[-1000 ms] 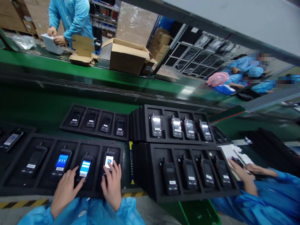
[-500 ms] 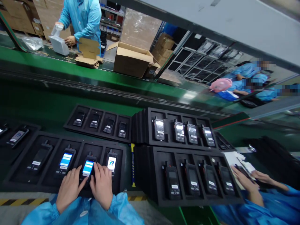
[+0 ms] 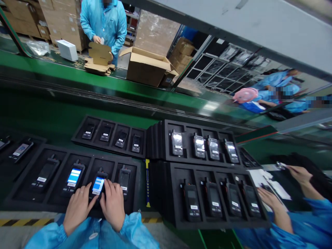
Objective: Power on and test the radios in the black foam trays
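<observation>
- Low in the frame, left of centre, the left hand (image 3: 77,209) and the right hand (image 3: 113,205) lie side by side on one phone (image 3: 98,185) with a lit blue screen; the fingers of both rest on its lower part, and neither hand is curled around it or lifting it.
- That phone sits in the third slot from the left of a black foam tray (image 3: 15,204) with four slots; the tray's near edge runs just above the yellow-and-black floor tape (image 3: 26,221) at the bottom left.
- In the same tray, the slot just left holds a second lit phone (image 3: 73,176), the far left slot a dark phone (image 3: 44,173), and the slot at the right a dark-screened phone (image 3: 124,179) just beside the right hand.
- A yellow-and-blue tool (image 3: 147,183) lies in the narrow gap between this tray and the stacked tray (image 3: 171,193) to its right, so there is little free room on that side.
- Behind the hands a flatter tray (image 3: 77,136) with four small phones lies on the green belt (image 3: 52,110), which shows open surface toward the upper left.
- At the lower right, a co-worker's hand (image 3: 271,202) in a blue sleeve rests on white papers (image 3: 275,188), well apart from the person's own hands.
- At the top, left of centre, another person in a blue coat (image 3: 103,20) stands beyond the belt by a cardboard box (image 3: 146,67).
</observation>
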A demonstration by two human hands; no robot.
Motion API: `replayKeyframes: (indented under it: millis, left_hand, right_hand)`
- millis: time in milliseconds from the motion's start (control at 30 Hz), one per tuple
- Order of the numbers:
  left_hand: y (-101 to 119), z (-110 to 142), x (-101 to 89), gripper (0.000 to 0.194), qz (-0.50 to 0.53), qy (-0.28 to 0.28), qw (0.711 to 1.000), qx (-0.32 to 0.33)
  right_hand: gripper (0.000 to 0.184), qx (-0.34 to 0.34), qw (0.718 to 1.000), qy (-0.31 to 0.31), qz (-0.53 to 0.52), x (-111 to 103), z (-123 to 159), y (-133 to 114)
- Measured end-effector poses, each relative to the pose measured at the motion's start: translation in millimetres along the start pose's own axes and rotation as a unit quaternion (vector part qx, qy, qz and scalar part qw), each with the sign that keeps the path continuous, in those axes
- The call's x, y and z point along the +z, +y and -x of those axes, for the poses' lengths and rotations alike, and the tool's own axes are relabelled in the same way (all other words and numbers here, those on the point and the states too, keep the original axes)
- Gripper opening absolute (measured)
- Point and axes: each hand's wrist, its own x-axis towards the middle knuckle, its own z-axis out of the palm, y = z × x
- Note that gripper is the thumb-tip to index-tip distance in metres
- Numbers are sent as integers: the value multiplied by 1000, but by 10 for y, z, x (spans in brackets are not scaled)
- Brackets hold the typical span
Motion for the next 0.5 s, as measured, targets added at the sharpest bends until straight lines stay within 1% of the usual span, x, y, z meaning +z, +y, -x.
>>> replayKeyframes:
  millis: [100,267,400,500]
  left_hand:
    - [20,-8,-44,57,13,-27,999,-16]
    - [37,-12,-89,59,32,-47,998,-29]
    - [29,-7,-76,61,50,-52,997,-32]
    - [29,-2,-64,63,48,-42,997,-31]
  right_hand:
    - [59,1,1000,-4,3,1,-9,-11]
    - [56,1,999,-10,33,-4,-50,-53]
    - [56,29,1000,-10,-5,-51,-62,-64]
    - [56,21,999,-11,-23,-84,-47,-51]
